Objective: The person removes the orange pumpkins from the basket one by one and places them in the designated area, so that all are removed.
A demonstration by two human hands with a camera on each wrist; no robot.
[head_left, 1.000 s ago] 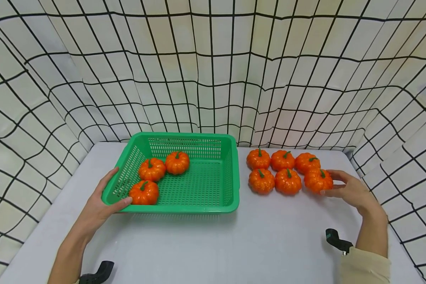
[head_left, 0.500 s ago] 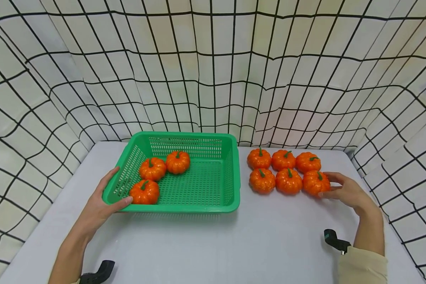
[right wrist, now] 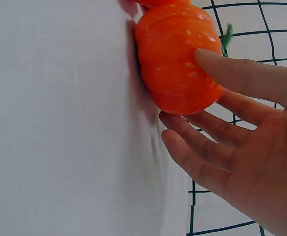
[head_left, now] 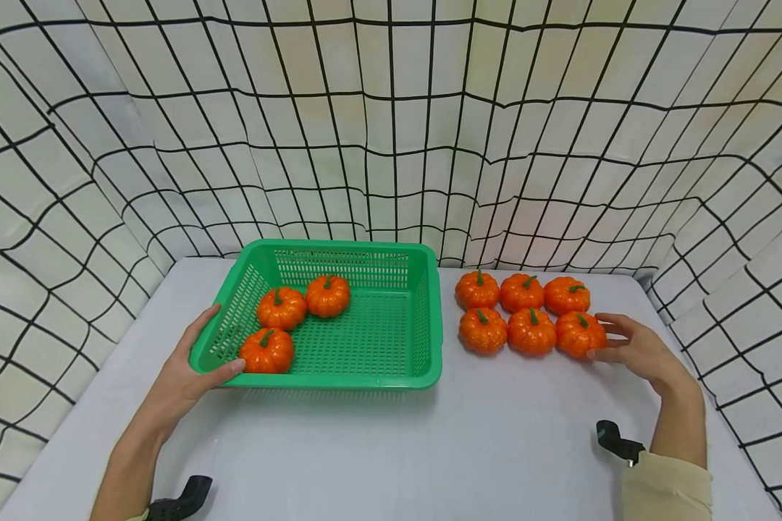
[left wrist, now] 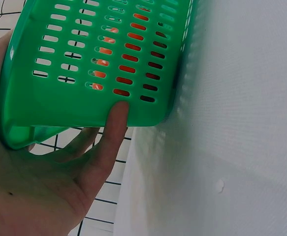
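Note:
My left hand (head_left: 179,376) grips the near left corner of a green plastic basket (head_left: 365,381), thumb over the rim and fingers against the slotted outer wall (left wrist: 59,105). Inside, at the left, sit three orange toy pumpkins with green stems, one of them the near pumpkin (head_left: 267,352). My right hand (head_left: 641,354) is at the right end of two rows of pumpkins, beside the front right pumpkin (head_left: 580,335), which stands on the table. In the right wrist view the thumb (right wrist: 232,73) overlaps this pumpkin's side, and the other fingers are extended and spread around its lower end.
To the right of the basket, several more pumpkins, such as the front left pumpkin (head_left: 483,331), stand close together in two rows on the white table (head_left: 391,449). A white wall with a black grid net (head_left: 391,130) encloses the back and sides.
My right hand has moved slightly left, setting the front right pumpkin down against its row; its fingers then loosened. My left hand has stayed on the basket.

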